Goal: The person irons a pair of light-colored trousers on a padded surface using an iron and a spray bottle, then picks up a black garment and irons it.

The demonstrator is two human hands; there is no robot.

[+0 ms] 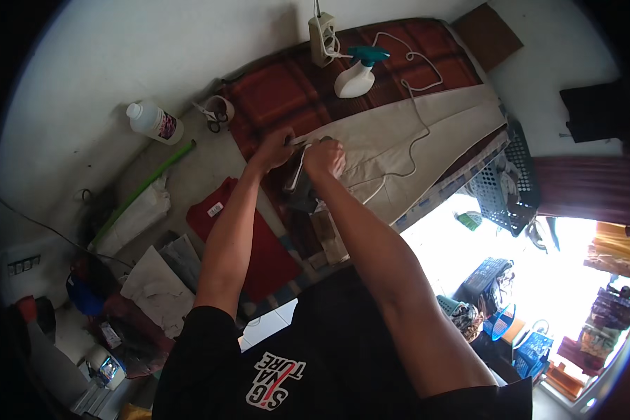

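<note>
- Beige cloth (378,140) is spread over red plaid blanket (280,91), running R from the 2 hands.
- L hand (274,149): grip pinches cloth's L end.
- R hand (327,159): just beside L, fingers curled at cloth; can't tell what's inside that grip.
- Grey cord (425,131) loops across cloth.
- 1 white spray bottle (355,81) w/ teal top stands behind cloth, nr. power strip (322,40).
- Red garment (264,245) lies nr. L forearm.

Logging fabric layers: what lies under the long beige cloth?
A dark red plaid cloth shows past the upper edge of the long beige cloth, apparently running beneath it. Whatever lies under the beige cloth's middle is covered and cannot be seen.
</note>
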